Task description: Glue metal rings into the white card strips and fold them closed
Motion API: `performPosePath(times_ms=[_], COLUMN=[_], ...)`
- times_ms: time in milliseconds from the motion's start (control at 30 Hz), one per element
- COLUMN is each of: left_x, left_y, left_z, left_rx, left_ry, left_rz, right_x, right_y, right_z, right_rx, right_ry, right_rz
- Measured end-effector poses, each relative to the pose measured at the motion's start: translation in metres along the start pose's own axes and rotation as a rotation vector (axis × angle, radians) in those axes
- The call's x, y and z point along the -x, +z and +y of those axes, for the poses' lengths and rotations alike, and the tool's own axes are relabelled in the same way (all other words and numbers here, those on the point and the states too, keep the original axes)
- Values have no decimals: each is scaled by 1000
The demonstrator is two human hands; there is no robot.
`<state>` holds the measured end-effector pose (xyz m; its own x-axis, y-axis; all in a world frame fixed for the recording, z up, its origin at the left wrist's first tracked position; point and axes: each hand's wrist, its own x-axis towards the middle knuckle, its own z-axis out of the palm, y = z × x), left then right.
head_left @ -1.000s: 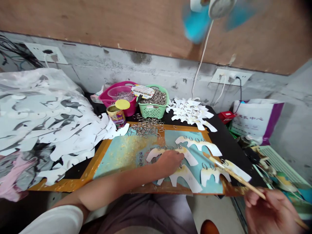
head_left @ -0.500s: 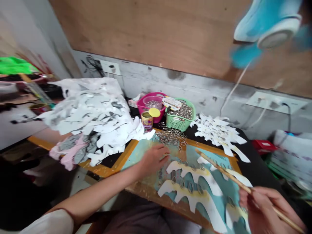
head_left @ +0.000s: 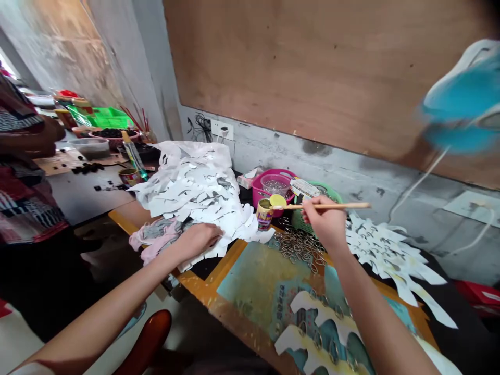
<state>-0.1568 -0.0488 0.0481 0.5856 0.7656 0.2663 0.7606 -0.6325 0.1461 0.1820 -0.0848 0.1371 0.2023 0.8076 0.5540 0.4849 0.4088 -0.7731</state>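
Observation:
My right hand is closed round a thin wooden brush, held level with its tip over the small glue pot with a yellow lid. My left hand rests on the near edge of a big heap of white paper cutouts, fingers curled on the sheets. On the orange-framed blue board lie white cutouts with metal rings placed on them. A pile of loose metal rings lies just below my right hand.
A pink bowl and a green basket of rings stand by the wall. More white cutouts lie to the right. A blue fan hangs upper right. Another person's sleeve shows at far left beside a second table.
The view swung left. My right hand carried the brush from the near right up to the glue pot. My left hand left the board and went to the cutout heap.

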Motion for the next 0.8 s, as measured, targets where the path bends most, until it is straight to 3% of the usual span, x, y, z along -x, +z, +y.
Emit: performPosePath(times_ms=[67, 167, 333, 433, 500, 633, 700, 800], left_x=[0, 5, 27, 43, 53, 61, 61, 57], left_y=[-7, -12, 7, 27, 35, 36, 35, 41], left_z=[8, 36, 97, 122, 132, 143, 144, 139], left_rx=[6, 49, 182, 170, 191, 297, 363, 412], left_ry=[-6, 51, 237, 301, 309, 320, 310, 246], left_rz=[87, 295, 343, 253, 151, -75, -133, -116], right_x=[-11, -24, -34, -29, -24, -3, 13, 45], right_y=[19, 43, 66, 59, 47, 18, 6, -9], right_z=[4, 9, 20, 30, 35, 40, 40, 43], right_rx=[162, 303, 240, 148, -7, -410, -487, -544], right_ry=[-88, -142, -88, -34, 51, 281, 372, 505], right_rz=[-45, -125, -162, -83, 36, 253, 241, 162])
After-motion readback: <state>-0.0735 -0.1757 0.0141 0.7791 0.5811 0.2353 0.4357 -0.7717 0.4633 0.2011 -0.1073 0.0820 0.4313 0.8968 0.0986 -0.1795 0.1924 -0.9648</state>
